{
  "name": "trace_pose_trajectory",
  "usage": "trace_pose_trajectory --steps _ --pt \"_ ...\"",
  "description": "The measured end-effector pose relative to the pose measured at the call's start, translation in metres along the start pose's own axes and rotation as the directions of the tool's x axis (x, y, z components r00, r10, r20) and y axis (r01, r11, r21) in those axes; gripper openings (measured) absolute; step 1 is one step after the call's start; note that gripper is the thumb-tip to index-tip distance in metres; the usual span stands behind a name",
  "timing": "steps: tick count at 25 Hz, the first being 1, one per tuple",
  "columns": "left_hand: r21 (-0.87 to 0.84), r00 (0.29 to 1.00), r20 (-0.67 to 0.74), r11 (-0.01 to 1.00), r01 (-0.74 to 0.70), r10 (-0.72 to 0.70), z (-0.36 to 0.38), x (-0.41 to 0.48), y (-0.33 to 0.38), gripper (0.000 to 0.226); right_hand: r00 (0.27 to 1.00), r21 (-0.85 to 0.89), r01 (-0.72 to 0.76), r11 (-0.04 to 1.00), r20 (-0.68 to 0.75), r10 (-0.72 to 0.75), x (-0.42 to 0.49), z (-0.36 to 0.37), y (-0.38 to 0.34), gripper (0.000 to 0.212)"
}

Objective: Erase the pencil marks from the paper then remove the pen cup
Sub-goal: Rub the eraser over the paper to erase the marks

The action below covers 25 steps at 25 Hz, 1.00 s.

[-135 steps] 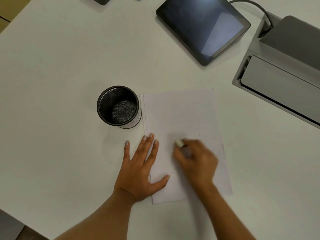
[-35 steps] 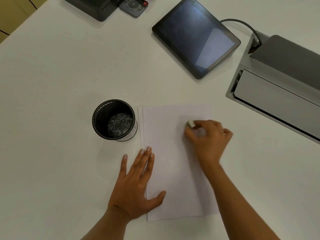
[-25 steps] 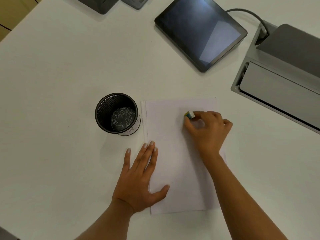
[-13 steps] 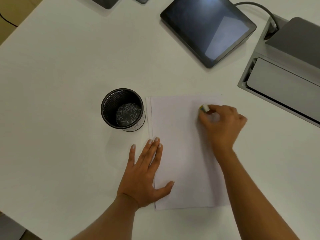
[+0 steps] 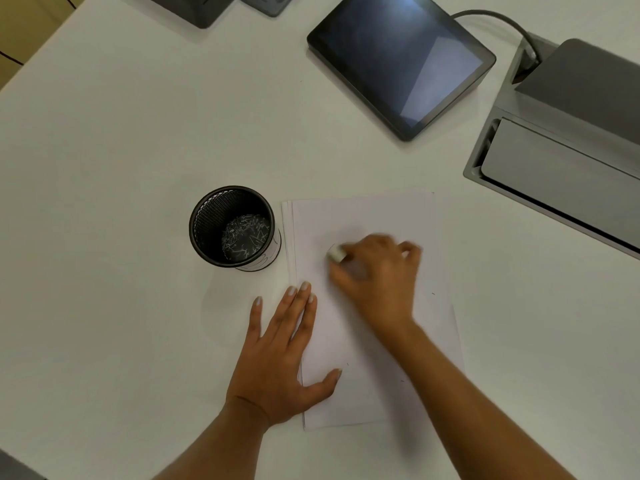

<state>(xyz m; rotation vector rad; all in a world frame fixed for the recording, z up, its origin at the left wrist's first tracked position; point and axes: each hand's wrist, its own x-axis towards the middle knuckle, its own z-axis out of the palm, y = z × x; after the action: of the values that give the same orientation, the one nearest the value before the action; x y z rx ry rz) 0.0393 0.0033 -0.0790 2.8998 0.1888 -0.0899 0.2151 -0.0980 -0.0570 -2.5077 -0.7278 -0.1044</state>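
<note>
A white sheet of paper (image 5: 374, 216) lies on the white table, on top of other sheets whose edges show at its left. My right hand (image 5: 377, 275), blurred with motion, pinches a small white eraser (image 5: 335, 253) against the paper's upper middle. A faint grey smudge shows just above the eraser. My left hand (image 5: 280, 351) lies flat with fingers spread on the paper's lower left edge, holding it down. A black mesh pen cup (image 5: 232, 226) stands upright just left of the paper, with nothing in it but a patterned bottom.
A dark tablet (image 5: 401, 60) lies at the back, with a cable running right to a grey cable box (image 5: 561, 157) set in the table. Two dark devices (image 5: 194, 8) sit at the far edge. The table's left corner (image 5: 31, 67) is near.
My right hand has slid with the eraser from the paper's upper right corner down and left to its upper middle. My left hand stays pressed on the paper.
</note>
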Motion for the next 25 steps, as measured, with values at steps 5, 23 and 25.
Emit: trace_pose_trajectory --steps 5,23,25 --pt "0.003 1.000 -0.011 1.000 -0.001 0.001 -0.001 0.000 0.000 0.097 0.994 -0.079 0.106 0.991 -0.028 -0.108 0.016 -0.002 0.019 0.015" --pt "-0.017 0.999 -0.032 1.000 -0.013 0.012 0.002 0.000 -0.001 0.092 0.999 0.054 -0.026 0.998 0.020 0.025 -0.007 0.013 -0.029 0.011" --pt "-0.009 0.999 -0.034 1.000 -0.017 0.017 0.003 0.000 -0.001 0.091 0.997 0.078 0.062 0.995 0.045 -0.066 -0.011 0.013 -0.031 0.013"
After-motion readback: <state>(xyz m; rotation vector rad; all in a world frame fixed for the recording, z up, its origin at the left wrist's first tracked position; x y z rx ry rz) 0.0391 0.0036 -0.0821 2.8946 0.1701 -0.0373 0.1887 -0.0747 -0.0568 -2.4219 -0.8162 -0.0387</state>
